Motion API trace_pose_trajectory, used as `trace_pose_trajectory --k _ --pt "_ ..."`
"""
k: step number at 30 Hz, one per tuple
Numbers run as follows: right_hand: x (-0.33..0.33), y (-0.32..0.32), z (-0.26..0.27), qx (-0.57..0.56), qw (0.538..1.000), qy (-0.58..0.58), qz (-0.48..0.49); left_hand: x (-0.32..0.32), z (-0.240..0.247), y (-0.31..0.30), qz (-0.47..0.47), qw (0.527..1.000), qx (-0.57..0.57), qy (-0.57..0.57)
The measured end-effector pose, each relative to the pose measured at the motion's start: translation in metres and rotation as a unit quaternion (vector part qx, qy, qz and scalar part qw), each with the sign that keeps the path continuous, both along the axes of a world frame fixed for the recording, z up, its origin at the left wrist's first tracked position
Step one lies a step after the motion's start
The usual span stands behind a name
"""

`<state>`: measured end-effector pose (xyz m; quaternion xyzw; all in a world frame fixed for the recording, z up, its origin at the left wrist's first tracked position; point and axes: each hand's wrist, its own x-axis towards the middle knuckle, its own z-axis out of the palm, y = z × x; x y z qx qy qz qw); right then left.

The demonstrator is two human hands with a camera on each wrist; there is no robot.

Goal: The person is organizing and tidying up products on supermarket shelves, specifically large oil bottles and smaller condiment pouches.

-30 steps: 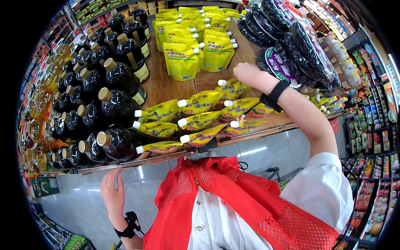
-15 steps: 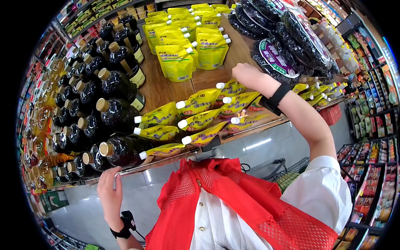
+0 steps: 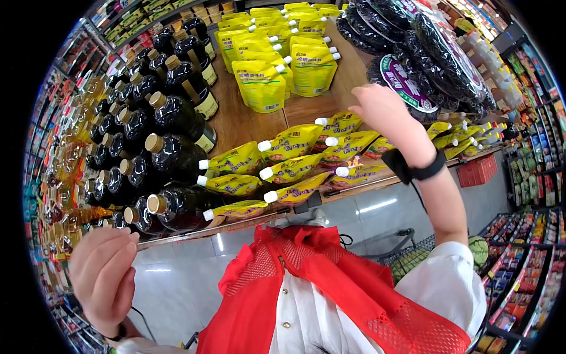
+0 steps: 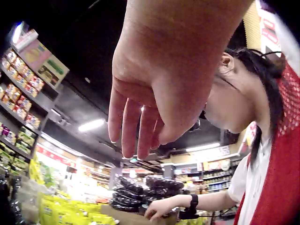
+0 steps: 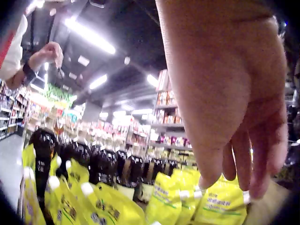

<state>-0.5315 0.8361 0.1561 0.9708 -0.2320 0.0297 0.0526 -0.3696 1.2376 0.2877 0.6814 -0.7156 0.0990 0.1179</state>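
Note:
My right hand is over the rear edge of the front group of yellow spouted pouches, beside the nearest pouch. In the right wrist view its fingers hang down loosely, with nothing between them. Those pouches lean in rows along the table's front edge, white caps toward the left. My left hand is raised off the front left corner, near the dark bottles, fingers loosely bent and holding nothing. Upright yellow pouches stand in rows farther back on the wooden table.
Black plastic-wrapped round packs with purple labels are stacked at the back right. More yellow pouches lie along the right side. A red crate and a wire cart are on the floor to the right.
My left hand has risen from beside the table edge and come closer to the head camera. The right hand has lifted slightly from the rear pouch, its fingers straighter. The pouches stay put.

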Motion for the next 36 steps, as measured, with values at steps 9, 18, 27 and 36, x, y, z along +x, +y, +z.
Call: trace_pose_trajectory --k 9,18,27,36 --pt "-0.112 0.050 0.003 0.171 0.953 -0.247 -0.037 0.044 -0.002 -0.184 -0.052 0.992 0.104 0.045" --pt "-0.232 0.037 -0.053 0.306 0.873 -0.286 -0.248 0.167 -0.167 -0.349 0.121 0.964 0.237 0.006" --pt "-0.279 0.015 -0.069 0.368 0.802 -0.301 -0.361 0.167 -0.200 -0.367 0.264 0.933 0.239 0.058" --pt "-0.261 -0.015 -0.074 0.390 0.828 -0.283 -0.288 0.149 -0.223 -0.334 0.227 0.970 0.011 0.085"
